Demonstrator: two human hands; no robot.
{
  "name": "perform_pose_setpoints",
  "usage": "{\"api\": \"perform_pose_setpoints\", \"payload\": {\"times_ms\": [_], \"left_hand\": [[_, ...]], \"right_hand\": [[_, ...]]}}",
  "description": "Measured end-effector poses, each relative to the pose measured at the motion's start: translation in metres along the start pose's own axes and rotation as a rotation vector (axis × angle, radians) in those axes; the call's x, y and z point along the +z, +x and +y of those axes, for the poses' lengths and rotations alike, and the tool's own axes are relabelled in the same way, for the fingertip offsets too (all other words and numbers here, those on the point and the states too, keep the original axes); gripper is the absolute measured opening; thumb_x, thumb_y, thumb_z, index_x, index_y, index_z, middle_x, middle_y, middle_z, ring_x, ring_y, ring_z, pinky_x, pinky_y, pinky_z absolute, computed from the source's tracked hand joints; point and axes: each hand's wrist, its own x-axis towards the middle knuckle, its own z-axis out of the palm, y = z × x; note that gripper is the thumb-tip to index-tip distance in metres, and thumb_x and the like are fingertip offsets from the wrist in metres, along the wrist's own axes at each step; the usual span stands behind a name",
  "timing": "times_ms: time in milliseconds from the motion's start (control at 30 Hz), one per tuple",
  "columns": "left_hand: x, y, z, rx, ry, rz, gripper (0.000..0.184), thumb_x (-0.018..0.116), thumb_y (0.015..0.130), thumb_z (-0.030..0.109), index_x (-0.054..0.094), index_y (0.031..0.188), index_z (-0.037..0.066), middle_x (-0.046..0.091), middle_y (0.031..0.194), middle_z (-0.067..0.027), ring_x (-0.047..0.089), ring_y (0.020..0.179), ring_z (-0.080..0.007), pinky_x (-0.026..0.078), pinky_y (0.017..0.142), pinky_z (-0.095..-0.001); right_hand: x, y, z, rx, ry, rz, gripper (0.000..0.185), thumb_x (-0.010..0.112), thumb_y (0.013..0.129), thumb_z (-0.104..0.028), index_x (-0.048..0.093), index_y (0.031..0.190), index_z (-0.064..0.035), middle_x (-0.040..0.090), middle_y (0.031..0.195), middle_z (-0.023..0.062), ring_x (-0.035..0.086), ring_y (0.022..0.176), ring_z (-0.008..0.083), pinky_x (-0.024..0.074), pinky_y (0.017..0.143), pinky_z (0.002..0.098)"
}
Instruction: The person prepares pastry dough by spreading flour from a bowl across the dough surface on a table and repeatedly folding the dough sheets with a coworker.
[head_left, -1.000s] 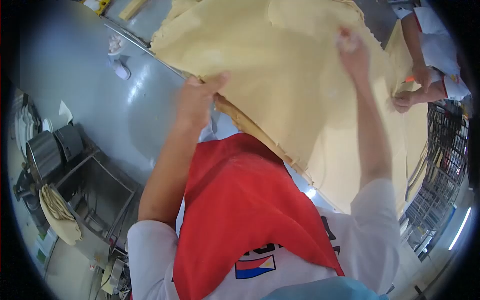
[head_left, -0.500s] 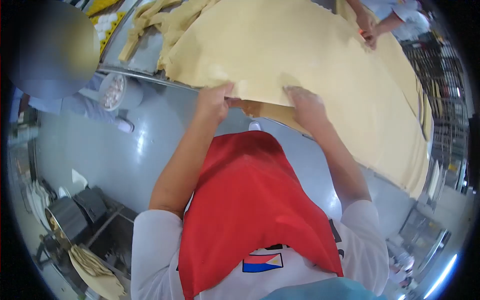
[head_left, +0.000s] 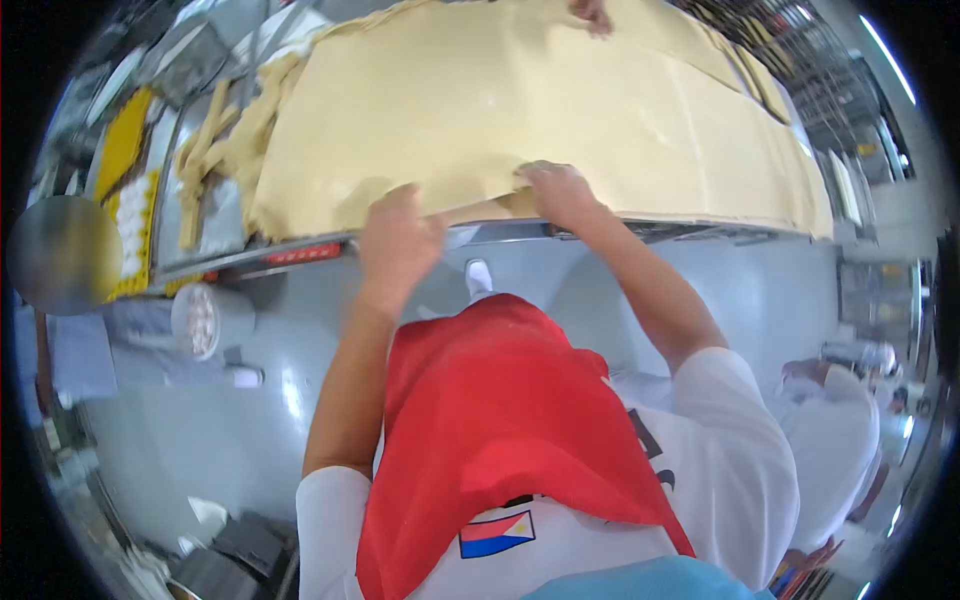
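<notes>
A large, flat sheet of pale yellow dough [head_left: 450, 110] covers the table and reaches its front edge. At that edge my left hand [head_left: 398, 240] is bent over the dough's rim, its fingers blurred. To the right, my right hand [head_left: 560, 192] has its fingers closed on the same front edge, thumb side hidden. Between the hands, a strip of the dough's edge hangs slightly below the tabletop. Torn dough scraps [head_left: 235, 155] lie left of the sheet.
A co-worker's hand [head_left: 592, 15] rests at the dough's far side. Egg trays [head_left: 132, 230] stand at the left, above a white bucket [head_left: 205, 320]. Another person [head_left: 825, 440] is at the lower right. Metal racks [head_left: 760, 40] stand at the upper right.
The view has turned and shifted. My right hand came from far over the dough to its front edge. My left hand has stayed near that edge.
</notes>
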Motion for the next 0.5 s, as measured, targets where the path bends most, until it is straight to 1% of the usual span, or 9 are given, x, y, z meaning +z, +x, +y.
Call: {"api": "perform_pose_setpoints", "payload": {"times_ms": [33, 167, 233, 267, 333, 367, 433, 467, 500], "left_hand": [[0.01, 0.008, 0.028, 0.336, 0.054, 0.291, 0.035, 0.069, 0.078, 0.022, 0.062, 0.106, 0.003, 0.068, 0.096, -0.0169, 0.065, 0.086, -0.0385, 0.053, 0.076, -0.0454], [0.078, 0.064, 0.063, 0.548, 0.156, 0.412, 0.026, 0.062, 0.08, 0.015, 0.065, 0.105, 0.007, 0.069, 0.093, -0.0139, 0.066, 0.087, -0.0344, 0.052, 0.078, -0.0446], [0.083, 0.083, 0.056, 0.233, 0.104, -0.243, 0.026, 0.058, 0.079, 0.009, 0.066, 0.104, 0.008, 0.068, 0.098, -0.0155, 0.065, 0.09, -0.0323, 0.051, 0.079, -0.0451], [0.078, 0.082, 0.054, 0.232, 0.106, -0.257, 0.026, 0.058, 0.079, 0.009, 0.066, 0.104, 0.008, 0.068, 0.098, -0.0155, 0.065, 0.09, -0.0323, 0.051, 0.079, -0.0451], [0.061, 0.086, 0.056, 0.288, 0.101, -0.282, 0.013, 0.056, 0.083, 0.013, 0.064, 0.09, 0.007, 0.068, 0.092, -0.0144, 0.066, 0.088, -0.0336, 0.052, 0.074, -0.0472], [0.064, 0.084, 0.054, 0.282, 0.111, -0.288, 0.013, 0.056, 0.083, 0.013, 0.064, 0.09, 0.007, 0.068, 0.092, -0.0144, 0.066, 0.088, -0.0336, 0.052, 0.074, -0.0472], [0.071, 0.076, 0.051, 0.307, 0.16, -0.372, 0.027, 0.057, 0.079, 0.007, 0.065, 0.104, 0.009, 0.068, 0.098, -0.0146, 0.065, 0.091, -0.0332, 0.051, 0.077, -0.0452], [0.074, 0.073, 0.052, 0.308, 0.178, -0.382, 0.027, 0.057, 0.079, 0.007, 0.065, 0.104, 0.009, 0.068, 0.098, -0.0146, 0.065, 0.091, -0.0332, 0.051, 0.077, -0.0452], [0.078, 0.068, 0.055, 0.328, 0.218, -0.37, 0.028, 0.057, 0.079, 0.007, 0.065, 0.105, 0.009, 0.068, 0.098, -0.0144, 0.065, 0.092, -0.0327, 0.051, 0.077, -0.0448]], "right_hand": [[-0.006, 0.003, -0.002, 0.031, -0.015, 0.019, 0.033, 0.054, 0.08, -0.006, 0.064, 0.111, -0.0081, 0.067, 0.109, 0.0113, 0.065, 0.098, 0.0299, 0.0523, 0.085, 0.0418], [-0.011, -0.006, -0.004, 0.12, 0.027, 0.144, 0.031, 0.055, 0.081, -0.006, 0.064, 0.11, -0.0093, 0.069, 0.102, 0.0106, 0.067, 0.089, 0.0314, 0.0541, 0.08, 0.0418], [0.012, -0.026, 0.001, 0.124, 0.024, 0.324, 0.031, 0.056, 0.083, -0.009, 0.063, 0.112, -0.0105, 0.069, 0.103, 0.0093, 0.067, 0.093, 0.0297, 0.0535, 0.083, 0.0415], [0.022, -0.036, 0.011, 0.133, 0.032, 0.316, 0.031, 0.056, 0.083, -0.009, 0.063, 0.112, -0.0105, 0.069, 0.103, 0.0093, 0.067, 0.093, 0.0297, 0.0535, 0.083, 0.0415], [0.033, -0.055, 0.045, 0.121, -0.201, 0.463, 0.029, 0.056, 0.085, -0.011, 0.062, 0.113, -0.0119, 0.069, 0.104, 0.0073, 0.066, 0.098, 0.0272, 0.0525, 0.087, 0.0409], [0.036, -0.062, 0.067, 0.121, -0.188, 0.462, 0.029, 0.056, 0.085, -0.011, 0.062, 0.113, -0.0119, 0.069, 0.104, 0.0073, 0.066, 0.098, 0.0272, 0.0525, 0.087, 0.0409], [0.038, -0.075, 0.109, 0.194, -0.25, 0.439, 0.031, 0.055, 0.085, -0.011, 0.063, 0.115, -0.0126, 0.067, 0.11, 0.0072, 0.063, 0.106, 0.0269, 0.0511, 0.09, 0.0404], [0.037, -0.078, 0.118, 0.202, -0.232, 0.443, 0.031, 0.055, 0.085, -0.011, 0.063, 0.115, -0.0126, 0.067, 0.11, 0.0072, 0.063, 0.106, 0.0269, 0.0511, 0.09, 0.0404], [0.032, -0.079, 0.125, 0.241, -0.168, 0.323, 0.033, 0.054, 0.084, -0.009, 0.063, 0.115, -0.0126, 0.066, 0.113, 0.0078, 0.062, 0.107, 0.0272, 0.0509, 0.091, 0.0404]]}}
